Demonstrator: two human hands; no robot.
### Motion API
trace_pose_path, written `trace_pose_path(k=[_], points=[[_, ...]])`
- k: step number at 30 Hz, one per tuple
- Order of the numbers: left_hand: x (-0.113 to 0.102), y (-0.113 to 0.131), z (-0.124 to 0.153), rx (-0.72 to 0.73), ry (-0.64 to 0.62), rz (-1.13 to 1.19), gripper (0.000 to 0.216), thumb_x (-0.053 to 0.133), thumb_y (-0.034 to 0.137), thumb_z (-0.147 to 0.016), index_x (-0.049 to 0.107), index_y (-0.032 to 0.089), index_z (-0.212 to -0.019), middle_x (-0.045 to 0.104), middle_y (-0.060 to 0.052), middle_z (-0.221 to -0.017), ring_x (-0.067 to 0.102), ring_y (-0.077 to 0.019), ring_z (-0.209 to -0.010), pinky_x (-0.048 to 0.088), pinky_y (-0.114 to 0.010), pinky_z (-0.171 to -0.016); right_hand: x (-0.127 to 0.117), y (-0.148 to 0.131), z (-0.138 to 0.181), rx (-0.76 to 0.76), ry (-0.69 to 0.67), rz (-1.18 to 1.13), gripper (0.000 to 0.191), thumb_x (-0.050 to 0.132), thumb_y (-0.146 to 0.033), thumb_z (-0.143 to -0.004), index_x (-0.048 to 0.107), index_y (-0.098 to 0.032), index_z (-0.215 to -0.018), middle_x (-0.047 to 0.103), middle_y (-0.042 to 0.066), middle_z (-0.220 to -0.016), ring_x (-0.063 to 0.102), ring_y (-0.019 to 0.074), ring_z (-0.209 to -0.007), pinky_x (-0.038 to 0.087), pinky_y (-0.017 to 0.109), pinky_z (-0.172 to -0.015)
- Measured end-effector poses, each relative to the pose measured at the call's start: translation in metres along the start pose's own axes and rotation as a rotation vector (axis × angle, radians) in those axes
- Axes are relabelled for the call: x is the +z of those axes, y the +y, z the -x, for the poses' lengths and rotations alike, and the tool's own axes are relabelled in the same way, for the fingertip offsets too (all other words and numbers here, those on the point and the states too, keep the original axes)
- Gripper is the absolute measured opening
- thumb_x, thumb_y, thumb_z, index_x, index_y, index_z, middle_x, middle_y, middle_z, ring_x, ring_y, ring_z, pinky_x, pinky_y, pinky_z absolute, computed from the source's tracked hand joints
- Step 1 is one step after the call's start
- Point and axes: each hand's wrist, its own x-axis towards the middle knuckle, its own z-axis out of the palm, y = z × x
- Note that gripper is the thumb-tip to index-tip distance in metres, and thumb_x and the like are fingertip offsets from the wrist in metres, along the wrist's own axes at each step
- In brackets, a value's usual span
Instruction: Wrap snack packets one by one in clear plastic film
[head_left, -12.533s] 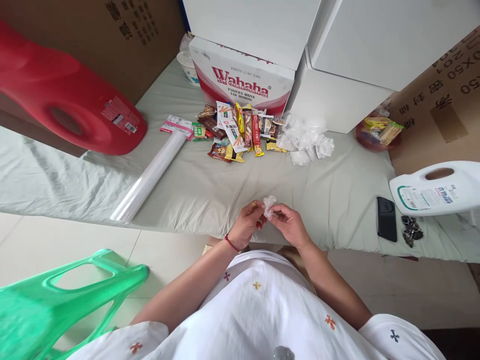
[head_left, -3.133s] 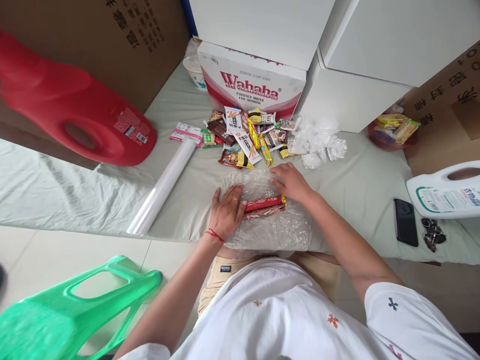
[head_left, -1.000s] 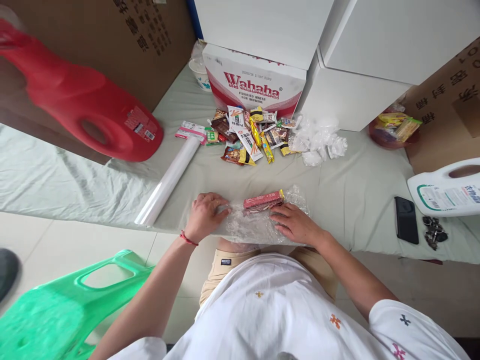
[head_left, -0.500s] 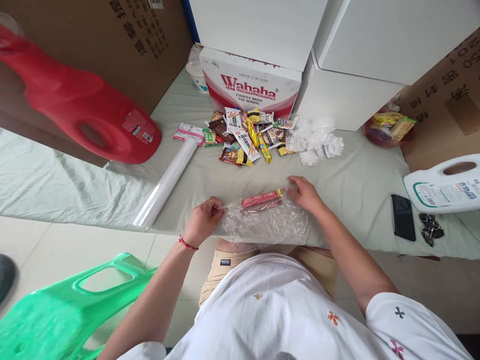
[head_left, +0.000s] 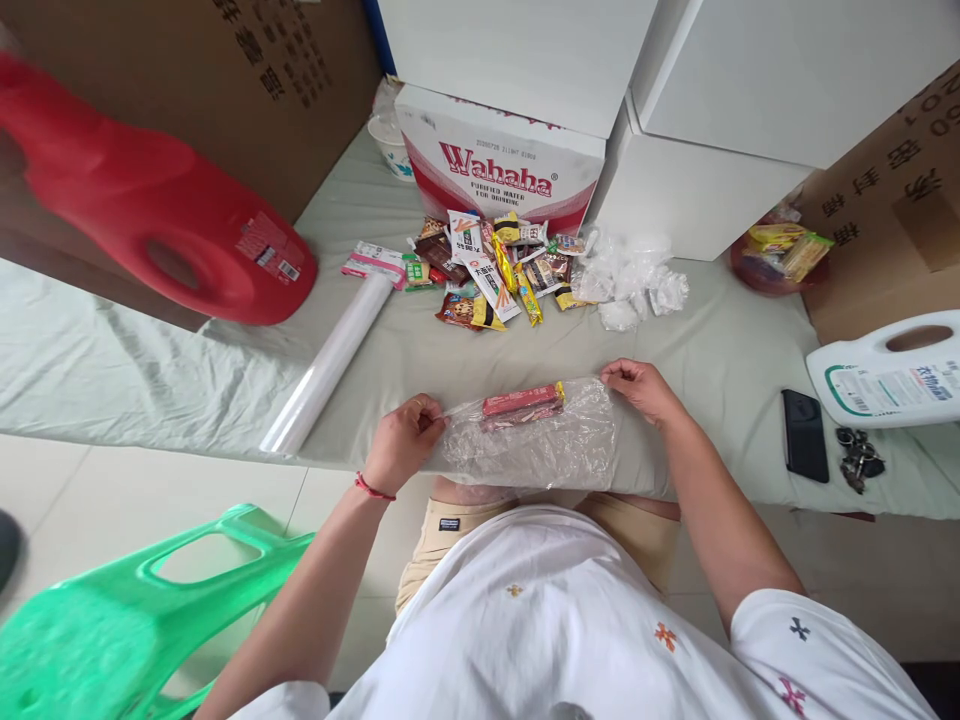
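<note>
A sheet of clear plastic wrap [head_left: 540, 450] lies spread at the table's near edge, its lower part hanging over towards my lap. On its upper half rests a red-wrapped snack bar [head_left: 517, 402] with a yellow end. My left hand [head_left: 411, 432] pinches the sheet's left corner, fingers curled. At the upper right corner, my right hand [head_left: 641, 388] grips the film between thumb and fingers. The film looks wrinkled and slightly stretched between both hands. A roll of plastic wrap [head_left: 330, 365] lies slanted to the left of my left hand.
Packaged snacks [head_left: 491, 265] are heaped before a Wahaha carton [head_left: 499, 165], beside crumpled plastic bundles [head_left: 630, 275]. A red jug [head_left: 172, 220] stands left. A phone [head_left: 805, 435], keys [head_left: 859, 458] and a white jug [head_left: 892, 370] are right. A green stool [head_left: 97, 630] stands below.
My right hand has moved right and closed from spread fingers onto the film's upper right corner. The left hand keeps its pinch, and the snack bar stays in place.
</note>
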Motion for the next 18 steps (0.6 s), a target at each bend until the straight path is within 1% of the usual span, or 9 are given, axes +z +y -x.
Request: trace_pose_path(k=[2,4,5,6,7,10,13,15,18], points=[[-0.001,0.000,0.002,0.051,0.133,-0.046,0.022,0.060,0.034,-0.078,0.064,0.021,-0.095,0.067,-0.006,-0.097,0.059,-0.0183,-0.070,0.049,-0.033,-0.068,-0.010,0.005,0.003,0.032,0.056,-0.021,0.043,0.078,-0.056,-0.070,0.074,-0.020,-0.094,0.062,0.000,-0.078,0.046,0.0114,-0.065,0.035,0.024,-0.057],[-0.003,0.005,0.004,0.153,0.315,-0.112,0.026,0.059,0.027,-0.078,0.065,0.019,-0.103,0.064,-0.011,-0.113,0.064,-0.0241,-0.090,0.052,-0.039,-0.083,-0.019,0.012,0.004,0.027,0.099,-0.027,0.044,0.080,-0.052,-0.069,0.074,-0.020,-0.099,0.063,0.000,-0.082,0.050,0.0121,-0.068,0.039,0.025,-0.059],[-0.004,0.011,0.005,0.215,0.382,-0.144,0.026,0.058,0.024,-0.080,0.066,0.019,-0.104,0.064,-0.012,-0.116,0.064,-0.0271,-0.100,0.052,-0.042,-0.091,-0.022,0.015,0.005,0.019,0.099,-0.020,0.044,0.081,-0.049,-0.067,0.074,-0.019,-0.100,0.064,0.001,-0.085,0.052,0.0128,-0.071,0.042,0.026,-0.063],[-0.005,0.018,0.006,0.279,0.419,-0.172,0.024,0.057,0.022,-0.082,0.067,0.020,-0.104,0.065,-0.013,-0.116,0.063,-0.0293,-0.108,0.050,-0.045,-0.098,-0.024,0.018,0.005,0.014,0.086,-0.007,0.044,0.082,-0.047,-0.066,0.075,-0.019,-0.099,0.066,0.002,-0.087,0.055,0.0136,-0.074,0.045,0.027,-0.067],[-0.004,0.027,0.006,0.345,0.424,-0.195,0.023,0.057,0.022,-0.085,0.067,0.020,-0.105,0.066,-0.013,-0.117,0.062,-0.0306,-0.115,0.047,-0.048,-0.103,-0.025,0.020,0.005,0.013,0.067,0.009,0.044,0.084,-0.046,-0.064,0.075,-0.019,-0.099,0.067,0.003,-0.088,0.056,0.0142,-0.076,0.046,0.028,-0.070],[0.008,0.057,0.005,0.550,0.301,-0.247,0.025,0.055,0.023,-0.093,0.070,0.024,-0.113,0.068,-0.011,-0.130,0.058,-0.0306,-0.129,0.043,-0.051,-0.111,-0.021,0.021,0.004,0.021,0.011,0.054,0.047,0.086,-0.047,-0.062,0.077,-0.019,-0.099,0.068,0.002,-0.087,0.057,0.0143,-0.076,0.047,0.030,-0.074],[0.033,0.080,0.001,0.735,0.166,-0.306,0.038,0.052,0.026,-0.098,0.066,0.028,-0.134,0.059,-0.008,-0.151,0.045,-0.0302,-0.148,0.030,-0.054,-0.123,-0.011,0.015,0.001,0.013,-0.049,0.073,0.051,0.087,-0.052,-0.062,0.077,-0.018,-0.100,0.066,0.000,-0.081,0.056,0.0135,-0.072,0.045,0.028,-0.070],[0.051,0.086,-0.001,0.782,0.099,-0.341,0.048,0.050,0.028,-0.101,0.055,0.031,-0.149,0.050,-0.007,-0.161,0.035,-0.0306,-0.155,0.016,-0.058,-0.128,-0.005,0.009,-0.001,0.021,-0.093,0.087,0.052,0.087,-0.055,-0.060,0.077,-0.018,-0.095,0.063,-0.002,-0.073,0.053,0.0125,-0.067,0.043,0.027,-0.064],[0.072,0.078,-0.003,0.778,0.011,-0.384,0.056,0.048,0.027,-0.102,0.044,0.035,-0.157,0.042,-0.006,-0.166,0.030,-0.0312,-0.157,0.004,-0.062,-0.129,-0.003,0.003,-0.005,0.012,-0.098,0.105,0.049,0.087,-0.060,-0.059,0.075,-0.018,-0.080,0.057,-0.004,-0.063,0.046,0.0109,-0.061,0.036,0.025,-0.057]])
